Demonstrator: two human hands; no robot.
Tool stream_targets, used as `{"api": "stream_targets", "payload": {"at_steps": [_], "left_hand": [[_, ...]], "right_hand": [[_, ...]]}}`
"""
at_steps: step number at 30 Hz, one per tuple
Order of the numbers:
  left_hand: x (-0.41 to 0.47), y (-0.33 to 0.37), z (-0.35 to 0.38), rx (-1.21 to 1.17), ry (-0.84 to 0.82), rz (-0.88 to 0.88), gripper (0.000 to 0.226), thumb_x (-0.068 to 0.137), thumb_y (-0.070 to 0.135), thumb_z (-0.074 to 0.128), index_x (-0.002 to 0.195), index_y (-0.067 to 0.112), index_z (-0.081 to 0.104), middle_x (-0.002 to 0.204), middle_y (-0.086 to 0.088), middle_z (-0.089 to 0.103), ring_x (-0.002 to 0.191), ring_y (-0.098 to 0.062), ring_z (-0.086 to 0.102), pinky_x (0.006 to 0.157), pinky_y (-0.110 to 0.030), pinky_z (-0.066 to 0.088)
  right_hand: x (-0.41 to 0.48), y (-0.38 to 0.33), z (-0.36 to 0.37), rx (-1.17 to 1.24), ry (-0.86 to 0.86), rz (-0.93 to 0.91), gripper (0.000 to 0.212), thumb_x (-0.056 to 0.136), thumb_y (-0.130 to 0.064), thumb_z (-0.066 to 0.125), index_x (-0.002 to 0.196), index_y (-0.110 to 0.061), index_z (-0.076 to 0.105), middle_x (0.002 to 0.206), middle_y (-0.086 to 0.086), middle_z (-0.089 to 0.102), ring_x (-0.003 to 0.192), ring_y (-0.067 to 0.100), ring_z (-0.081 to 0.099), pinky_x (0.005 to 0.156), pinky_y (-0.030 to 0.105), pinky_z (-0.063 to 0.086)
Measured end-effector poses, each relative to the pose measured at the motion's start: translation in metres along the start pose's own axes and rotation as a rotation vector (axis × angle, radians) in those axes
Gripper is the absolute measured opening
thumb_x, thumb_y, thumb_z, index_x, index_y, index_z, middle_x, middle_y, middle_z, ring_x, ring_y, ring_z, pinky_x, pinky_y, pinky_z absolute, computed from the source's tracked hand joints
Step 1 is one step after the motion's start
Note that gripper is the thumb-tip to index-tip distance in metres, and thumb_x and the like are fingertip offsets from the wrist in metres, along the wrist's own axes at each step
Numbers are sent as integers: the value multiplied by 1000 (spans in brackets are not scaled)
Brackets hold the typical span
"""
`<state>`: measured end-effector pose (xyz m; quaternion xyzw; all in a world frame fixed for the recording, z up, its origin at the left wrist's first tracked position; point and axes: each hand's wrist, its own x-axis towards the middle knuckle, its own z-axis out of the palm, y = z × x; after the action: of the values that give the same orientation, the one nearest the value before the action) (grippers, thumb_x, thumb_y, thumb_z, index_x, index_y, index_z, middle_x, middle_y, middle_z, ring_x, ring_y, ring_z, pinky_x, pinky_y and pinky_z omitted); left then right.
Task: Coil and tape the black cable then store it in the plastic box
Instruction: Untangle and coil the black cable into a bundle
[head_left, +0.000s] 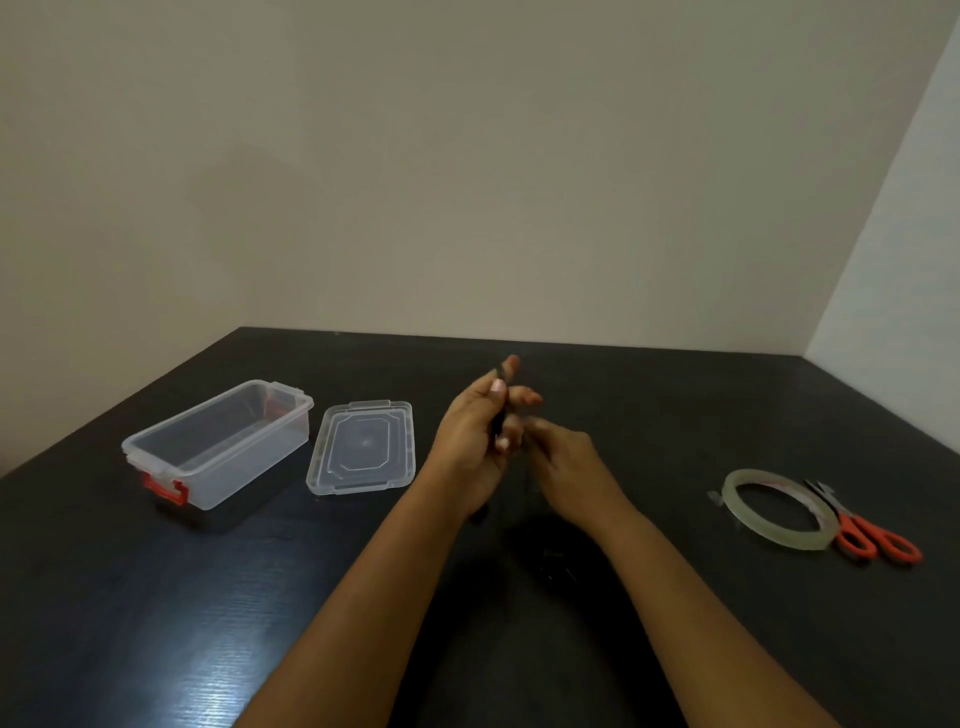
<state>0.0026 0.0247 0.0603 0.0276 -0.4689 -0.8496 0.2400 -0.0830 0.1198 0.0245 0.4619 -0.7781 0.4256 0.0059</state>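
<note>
a thin black cable (497, 423) is gripped in the curled fingers of the person's left hand (480, 436), raised over the middle of the dark surface (156, 597). the blurred right hand (566, 462) is just beside it, its grasp impossible to tell. the loops may spring apart if one hand leaves to fetch the clear tape roll (769, 534) or the orange-handled scissors (857, 525), well off right. the open clear plastic box (244, 470) and its lid (361, 449) wait left.

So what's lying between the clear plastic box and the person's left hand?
The box's clear lid lies flat on the table there, close beside the plastic box, short of the left hand. The head view shows it.
</note>
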Motion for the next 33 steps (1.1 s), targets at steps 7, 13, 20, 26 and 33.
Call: {"api": "stream_targets", "payload": {"at_steps": [7, 13, 20, 26, 33], "left_hand": [[8, 2, -30, 588, 220, 263, 48, 103, 15, 29, 148, 27, 17, 110, 4, 63, 63, -8, 64, 65, -23, 55], [-1, -6, -18, 1394, -8, 296, 53, 100, 21, 35, 148, 35, 16, 91, 3, 57, 84, -19, 59, 83, -35, 48], [-2, -3, -5, 879, -217, 31, 28, 101, 16, 32, 118, 16, 55, 65, -3, 45, 50, -3, 40, 49, -17, 35], [-3, 1, -11, 380, -410, -199, 30, 101, 16, 26, 94, 8, 54, 51, 6, 31, 39, -6, 22, 39, -20, 17], [-1, 4, -6, -14, -234, -83, 35, 98, 16, 33, 126, 5, 52, 68, 3, 60, 39, -2, 32, 38, -13, 30]], "right_hand": [[-4, -18, -6, -223, -154, -134, 19, 97, -35, 47, 92, -23, 61, 74, -7, 62, 61, 7, 56, 57, 26, 44], [-5, -16, -27, -355, 45, -317, 19, 94, -37, 51, 90, -25, 65, 81, -9, 65, 67, 6, 58, 60, 26, 50], [-4, 6, -45, -475, 497, -430, 29, 93, -39, 48, 88, -17, 67, 76, -3, 62, 57, 12, 56, 49, 22, 45], [0, 9, -25, -75, 410, -256, 15, 94, -22, 55, 81, -17, 62, 77, -2, 60, 70, 7, 54, 63, 15, 41], [-2, -7, 0, 559, -58, 263, 28, 101, -28, 39, 83, -15, 56, 57, -2, 42, 42, 5, 36, 39, 21, 30]]}}
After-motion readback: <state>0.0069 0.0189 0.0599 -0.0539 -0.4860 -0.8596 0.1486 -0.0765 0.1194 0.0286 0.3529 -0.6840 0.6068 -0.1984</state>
